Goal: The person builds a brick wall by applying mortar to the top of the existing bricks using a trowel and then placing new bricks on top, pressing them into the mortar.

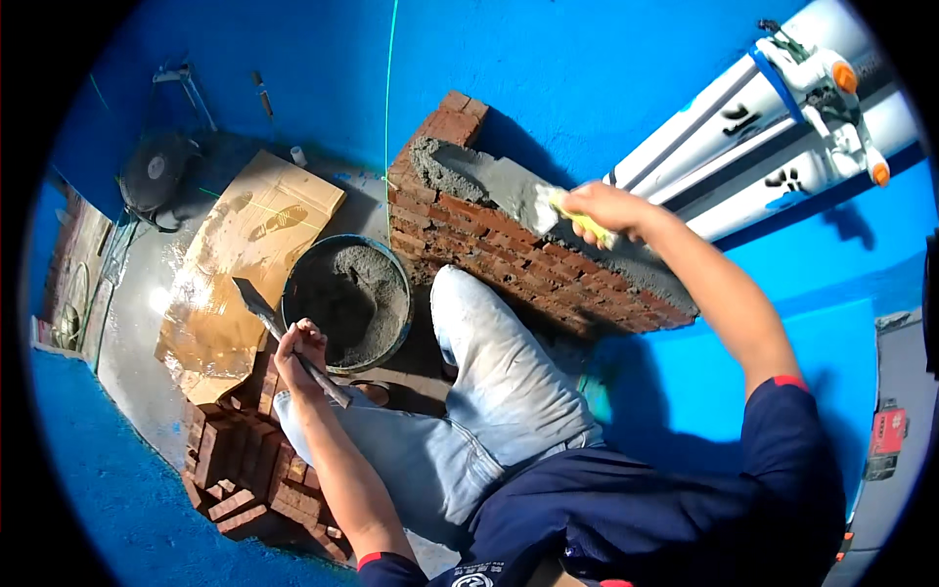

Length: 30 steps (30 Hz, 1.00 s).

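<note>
My right hand (602, 212) is closed round the yellow handle of a trowel (540, 207). Its blade lies on the wet grey mortar (494, 180) spread along the top of a low brick wall (518, 254). In my left hand (301, 350) is a long grey flat-bladed tool (256, 301), held by its middle, its wide end pointing away from me. That tool is beside and partly over the rim of a round black bucket (403, 338), which holds grey mortar (367, 293). My left fingers are curled around it.
Loose bricks (240, 455) are stacked at lower left. Wet cardboard (249, 245) lies beyond them, near a dark round object (154, 178). A green string line (391, 98) hangs by the wall's end. White pipes (724, 147) with orange-capped fittings run along the right.
</note>
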### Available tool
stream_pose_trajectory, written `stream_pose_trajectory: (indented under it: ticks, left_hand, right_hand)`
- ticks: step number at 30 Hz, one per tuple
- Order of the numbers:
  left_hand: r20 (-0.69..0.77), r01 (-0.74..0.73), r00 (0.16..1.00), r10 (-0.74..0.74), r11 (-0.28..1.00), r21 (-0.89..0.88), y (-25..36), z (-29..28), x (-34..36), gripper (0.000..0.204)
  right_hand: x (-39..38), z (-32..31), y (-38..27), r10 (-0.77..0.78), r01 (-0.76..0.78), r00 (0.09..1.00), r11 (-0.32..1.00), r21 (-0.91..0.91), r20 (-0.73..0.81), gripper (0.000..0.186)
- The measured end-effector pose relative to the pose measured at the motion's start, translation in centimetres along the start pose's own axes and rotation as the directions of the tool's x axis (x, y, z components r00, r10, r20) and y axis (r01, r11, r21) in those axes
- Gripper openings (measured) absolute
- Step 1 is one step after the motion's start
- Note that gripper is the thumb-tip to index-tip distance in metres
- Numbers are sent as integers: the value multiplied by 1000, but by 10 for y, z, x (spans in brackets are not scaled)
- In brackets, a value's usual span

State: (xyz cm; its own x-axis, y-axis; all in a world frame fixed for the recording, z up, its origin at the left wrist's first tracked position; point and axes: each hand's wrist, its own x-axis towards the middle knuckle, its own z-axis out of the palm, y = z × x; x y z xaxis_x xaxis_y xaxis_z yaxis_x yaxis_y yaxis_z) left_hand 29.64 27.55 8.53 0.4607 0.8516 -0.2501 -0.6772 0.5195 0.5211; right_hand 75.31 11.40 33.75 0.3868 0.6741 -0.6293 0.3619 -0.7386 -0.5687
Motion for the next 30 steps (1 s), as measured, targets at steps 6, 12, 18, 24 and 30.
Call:
stream_pose_trajectory:
  ticks: [6, 12, 18, 24, 30]
  left_hand:
    - [23, -16, 1000, 16, 1000, -1, -4, 13, -4, 29]
    - [47, 0, 999, -1, 1000, 31, -9, 15, 1, 31]
    - [-15, 10, 1000, -9, 998, 69, -8, 10, 2, 31]
    - [-65, 2, 998, 2, 998, 65, -2, 6, -1, 33]
    - [-41, 22, 999, -20, 999, 47, -7, 12, 4, 30]
  right_hand:
    - [-53, 0, 40, 43, -28, 997, 970, 240, -58, 36]
    - [-24, -38, 55, -7, 54, 974, 978, 203, -225, 36]
    - [39, 0, 20, -402, 99, 880, 676, -730, -253, 47]
    - [23, 62, -31, -453, 181, 841, 752, -634, -297, 34]
    - [28, 64, -5, -617, 221, 734, 610, -761, -282, 41]
